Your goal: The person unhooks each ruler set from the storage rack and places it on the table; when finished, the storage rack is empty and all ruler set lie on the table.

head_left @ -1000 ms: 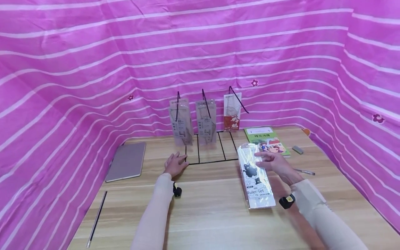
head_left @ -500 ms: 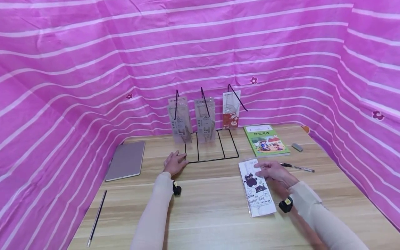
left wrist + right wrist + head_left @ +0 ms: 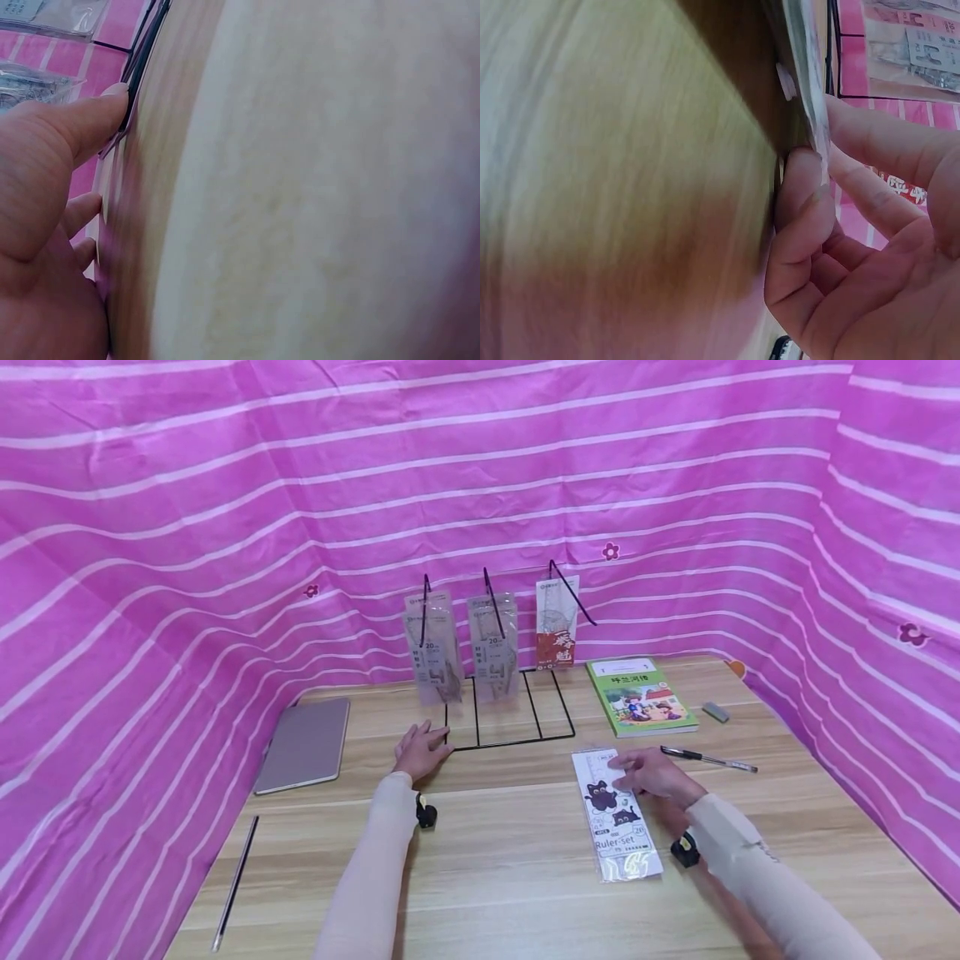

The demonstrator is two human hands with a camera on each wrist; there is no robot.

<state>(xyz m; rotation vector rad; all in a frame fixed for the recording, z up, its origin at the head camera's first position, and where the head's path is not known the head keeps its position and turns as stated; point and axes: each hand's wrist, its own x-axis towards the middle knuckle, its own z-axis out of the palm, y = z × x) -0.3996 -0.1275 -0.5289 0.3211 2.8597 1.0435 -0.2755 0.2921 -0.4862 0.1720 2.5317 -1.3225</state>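
My right hand (image 3: pixel 651 775) pinches the right edge of a white ruler set packet (image 3: pixel 617 822), printed with black cats, in a clear sleeve. Fingers lie on both faces of the packet (image 3: pixel 816 82) in the right wrist view, and it stands a little off the wood along that edge. My left hand (image 3: pixel 422 752) rests on the table at the near left corner of a black wire rack (image 3: pixel 517 742); its thumb touches the wire in the left wrist view. Clear-bagged ruler sets (image 3: pixel 435 652) (image 3: pixel 493 652) hang from two hooks, and a red-and-white packet (image 3: pixel 557 622) from the third.
Right of the rack lies a green book (image 3: pixel 641 697), with a grey eraser (image 3: pixel 716 712) beyond it. A black pen (image 3: pixel 708 759) lies near my right wrist. On the left are a grey notebook (image 3: pixel 303 746) and a thin black stick (image 3: pixel 236 881). Pink striped cloth (image 3: pixel 465 460) encloses the table.
My right hand has lowered the ruler set packet from a tilted position toward the table, slightly nearer me, uncovering the green book and more of the pen. My left hand stays in place.
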